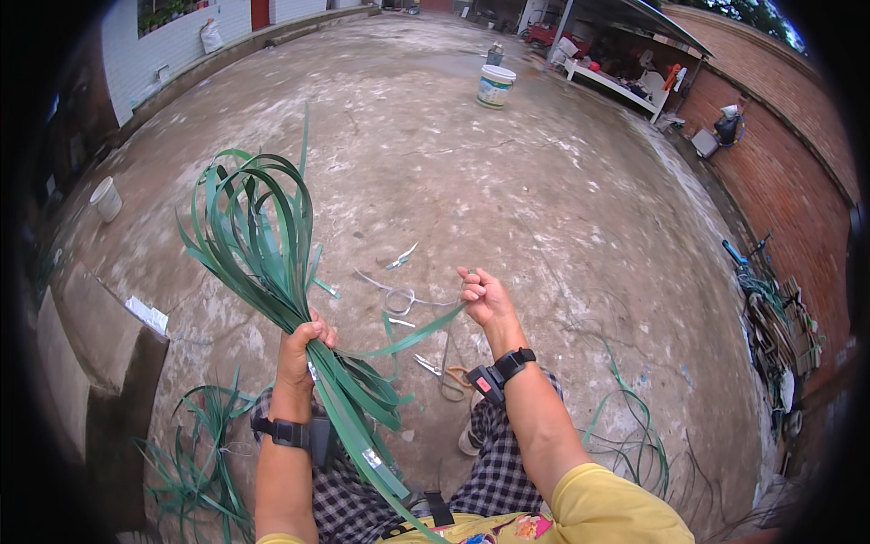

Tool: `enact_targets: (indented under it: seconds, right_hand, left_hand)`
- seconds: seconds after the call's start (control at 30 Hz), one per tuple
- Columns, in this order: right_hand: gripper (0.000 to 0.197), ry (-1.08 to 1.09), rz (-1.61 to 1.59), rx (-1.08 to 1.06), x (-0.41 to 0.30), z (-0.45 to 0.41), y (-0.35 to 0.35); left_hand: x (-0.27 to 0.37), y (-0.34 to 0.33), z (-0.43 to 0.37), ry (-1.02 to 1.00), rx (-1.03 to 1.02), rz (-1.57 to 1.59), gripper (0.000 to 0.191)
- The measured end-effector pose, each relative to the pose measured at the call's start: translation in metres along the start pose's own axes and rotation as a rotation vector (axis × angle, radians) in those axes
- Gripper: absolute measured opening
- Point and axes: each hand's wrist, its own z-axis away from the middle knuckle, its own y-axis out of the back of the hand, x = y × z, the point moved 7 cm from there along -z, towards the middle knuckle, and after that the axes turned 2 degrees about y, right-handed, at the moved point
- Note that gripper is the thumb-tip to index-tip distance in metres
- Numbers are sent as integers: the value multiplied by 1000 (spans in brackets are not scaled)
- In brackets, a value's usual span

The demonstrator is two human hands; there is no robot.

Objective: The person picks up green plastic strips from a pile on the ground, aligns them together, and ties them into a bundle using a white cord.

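A thick bundle of green plastic strapping (pixel 285 272) is gripped around its middle by my left hand (pixel 306 343). Its upper part fans out into wide loops, while folded ends and long tails hang towards my lap. My right hand (pixel 486 296) pinches the end of one green strap (pixel 414 336), drawn out sideways from the bundle. Below that hand, a pair of scissors (pixel 445 372) with orange-brown handles lies on the concrete. A thin white strap (pixel 399 300) curls on the ground between my hands.
More green strapping lies in a heap (pixel 204 455) at lower left and in loose coils (pixel 639 435) at right. Concrete steps (pixel 102 340) stand on the left. Farther off are a lidded bucket (pixel 495 87) and a white bucket (pixel 107 199). Flattened cardboard (pixel 792 333) leans by the brick wall.
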Motion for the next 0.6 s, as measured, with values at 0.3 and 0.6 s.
enact_targets:
  seconds: [0.3, 0.6]
  right_hand:
    - [26, 221, 904, -384, 52, 65, -98]
    - [11, 576, 1641, -922, 123, 115, -139]
  left_hand:
    - [-12, 23, 1, 138, 125, 43, 9]
    - [-24, -1, 6, 295, 48, 8, 38]
